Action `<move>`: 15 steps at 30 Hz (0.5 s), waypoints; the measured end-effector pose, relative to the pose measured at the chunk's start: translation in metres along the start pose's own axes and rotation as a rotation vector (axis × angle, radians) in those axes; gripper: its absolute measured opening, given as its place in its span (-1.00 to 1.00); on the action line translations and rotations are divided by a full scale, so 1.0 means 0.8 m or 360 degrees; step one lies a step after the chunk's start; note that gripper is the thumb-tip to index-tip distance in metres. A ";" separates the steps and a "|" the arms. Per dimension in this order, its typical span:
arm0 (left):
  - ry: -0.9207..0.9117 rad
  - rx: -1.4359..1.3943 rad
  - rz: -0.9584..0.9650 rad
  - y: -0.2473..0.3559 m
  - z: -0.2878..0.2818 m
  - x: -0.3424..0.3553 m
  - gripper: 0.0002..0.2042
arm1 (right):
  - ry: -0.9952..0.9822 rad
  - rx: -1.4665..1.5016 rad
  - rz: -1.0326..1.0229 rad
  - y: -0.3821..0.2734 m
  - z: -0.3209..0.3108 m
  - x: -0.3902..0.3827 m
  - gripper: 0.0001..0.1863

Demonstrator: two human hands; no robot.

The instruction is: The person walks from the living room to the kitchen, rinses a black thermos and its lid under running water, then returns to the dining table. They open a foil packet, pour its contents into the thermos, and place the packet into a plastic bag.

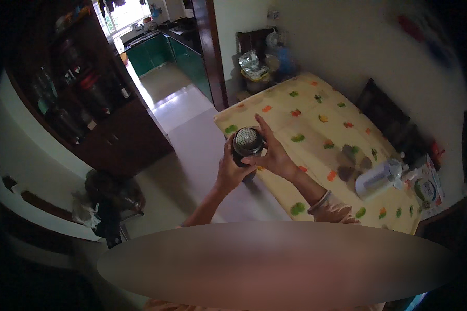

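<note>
A dark cylindrical flask (248, 138) with a perforated silver strainer at its mouth is held upright in both hands, near the left edge of a table (316, 116) covered in a cream cloth with fruit prints. My left hand (231, 171) is wrapped round the flask's left side, its thumb across the front. My right hand (275, 155) grips the right side near the rim, with the index finger raised. Most of the flask's body is hidden behind my hands.
A white cylindrical container (371, 179) and a printed packet (425, 189) lie on the table's right part. A dark chair (379, 119) stands by the wall. A wooden cabinet (104, 135) and bags (106, 192) are on the left. A doorway shows green kitchen cupboards (145, 57).
</note>
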State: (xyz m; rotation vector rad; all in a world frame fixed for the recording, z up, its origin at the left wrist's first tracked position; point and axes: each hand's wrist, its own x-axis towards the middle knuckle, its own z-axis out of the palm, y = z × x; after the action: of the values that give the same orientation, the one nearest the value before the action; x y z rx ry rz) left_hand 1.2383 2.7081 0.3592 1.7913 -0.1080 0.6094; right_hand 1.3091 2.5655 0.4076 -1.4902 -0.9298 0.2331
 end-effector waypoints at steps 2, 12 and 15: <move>0.0024 -0.0043 -0.0056 -0.026 -0.031 0.030 -0.11 | -0.0074 0.0027 0.0027 0.022 0.012 0.047 0.15; 0.0137 0.0143 -0.0243 -0.148 -0.144 0.235 -0.12 | -0.0120 -0.0168 -0.0235 0.123 0.014 0.314 -0.10; 0.0195 0.0126 -0.0217 -0.175 -0.179 0.308 -0.11 | -0.0157 0.0178 -0.0215 0.147 0.027 0.400 -0.17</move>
State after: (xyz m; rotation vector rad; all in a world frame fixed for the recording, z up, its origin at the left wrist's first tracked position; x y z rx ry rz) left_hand 1.4531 2.9414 0.3751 1.8158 0.1226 0.6305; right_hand 1.5499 2.8078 0.4189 -1.3170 -1.0753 0.2576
